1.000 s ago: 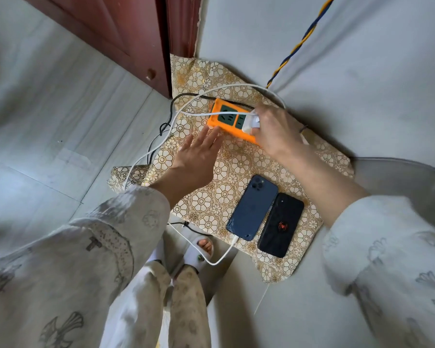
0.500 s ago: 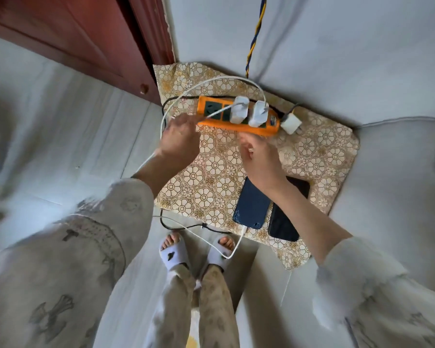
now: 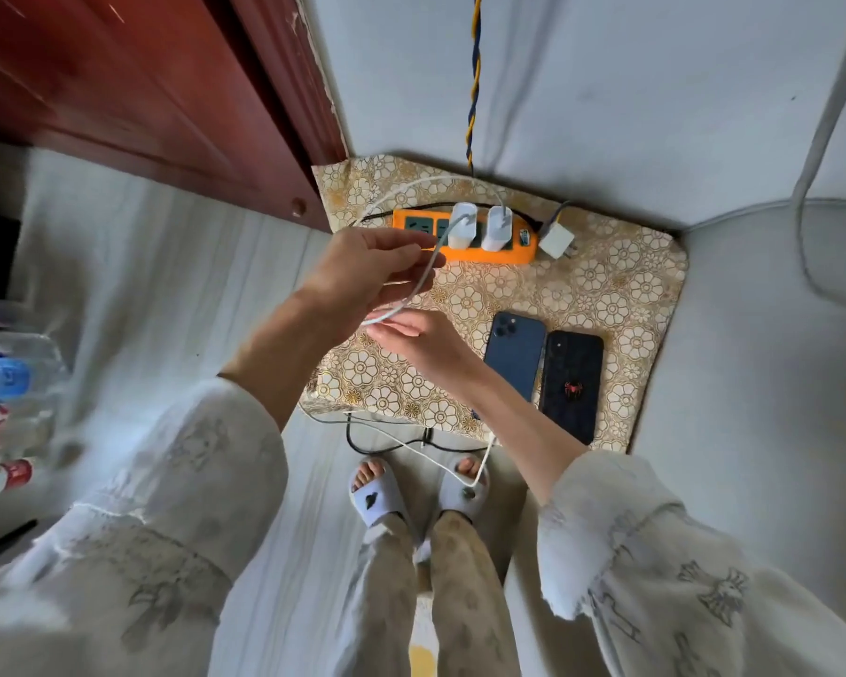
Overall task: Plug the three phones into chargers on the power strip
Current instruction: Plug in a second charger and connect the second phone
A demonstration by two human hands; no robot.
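Both hands pinch thin white charger cable (image 3: pixel 423 280): left hand (image 3: pixel 367 273) mid-loop, right hand (image 3: pixel 413 334) near end. Next: plug dark-blue phone (image 3: pixel 514 356).

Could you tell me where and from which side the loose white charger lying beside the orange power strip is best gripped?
Probably pinch the loose white charger across its flat side faces, coming from above. It lies free on the patterned cloth at the power strip's right end, prongs pointing right, so the boxy body is open to fingers.

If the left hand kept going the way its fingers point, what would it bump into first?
Probably the white charger plugged into the orange power strip. The left hand, pinching the white cable, points toward it, though it may be raised above it.
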